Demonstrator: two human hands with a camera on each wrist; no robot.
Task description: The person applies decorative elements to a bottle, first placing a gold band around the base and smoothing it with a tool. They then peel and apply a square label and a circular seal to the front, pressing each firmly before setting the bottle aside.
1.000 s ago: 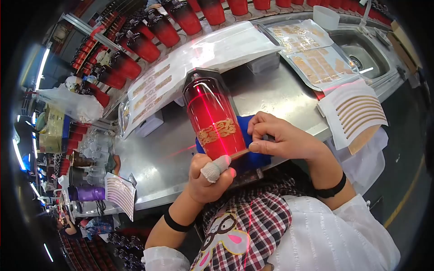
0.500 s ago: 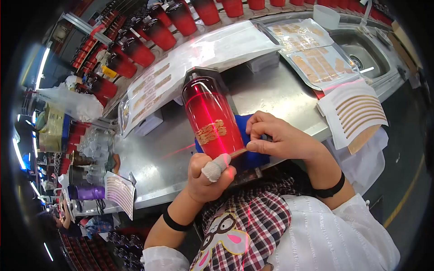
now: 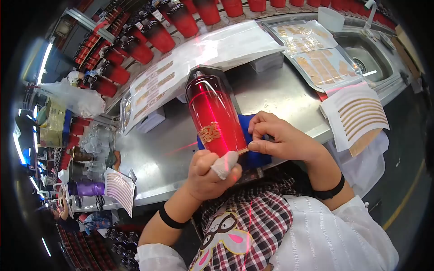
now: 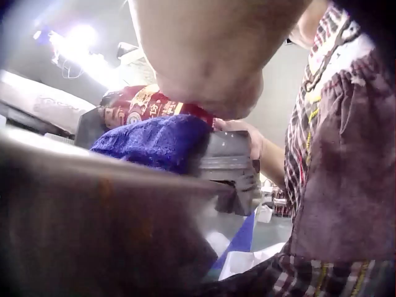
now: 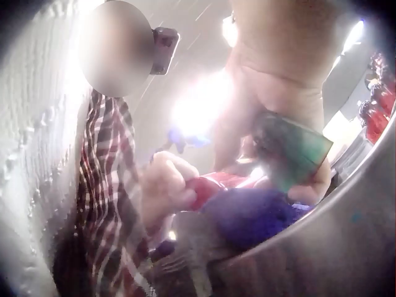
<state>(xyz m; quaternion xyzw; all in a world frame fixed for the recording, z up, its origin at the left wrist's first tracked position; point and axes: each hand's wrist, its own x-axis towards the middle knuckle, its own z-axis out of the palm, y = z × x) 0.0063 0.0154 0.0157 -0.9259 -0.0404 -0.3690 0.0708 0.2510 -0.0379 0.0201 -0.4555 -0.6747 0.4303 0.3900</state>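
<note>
A glossy red bottle with a dark top (image 3: 214, 113) lies in a dark cradle, its base toward the person. Gold ornament (image 3: 210, 132) shows on its left side, and a thin brown-gold strip (image 3: 242, 151) runs by the base edge. My left hand (image 3: 210, 176), a whitish cover on one digit, grips the base end with curled fingers. To the right of the base my right hand (image 3: 285, 140) has bent fingers; in the right wrist view it holds a dark green flat piece (image 5: 294, 151). Blue cloth (image 3: 260, 156) lies under the bottle's base end.
Sheets of gold decals (image 3: 153, 90) lie behind the bottle, with more on a tray (image 3: 323, 67) at the right. White sheets with curved strips (image 3: 359, 115) are at the table's right edge and left front. A sink (image 3: 361, 54) and rows of red bottles (image 3: 158, 38) stand beyond.
The bottle has turned about its length, carrying the gold ornament toward its left side. My left hand has shifted slightly right and up at the base; my right hand has barely moved.
</note>
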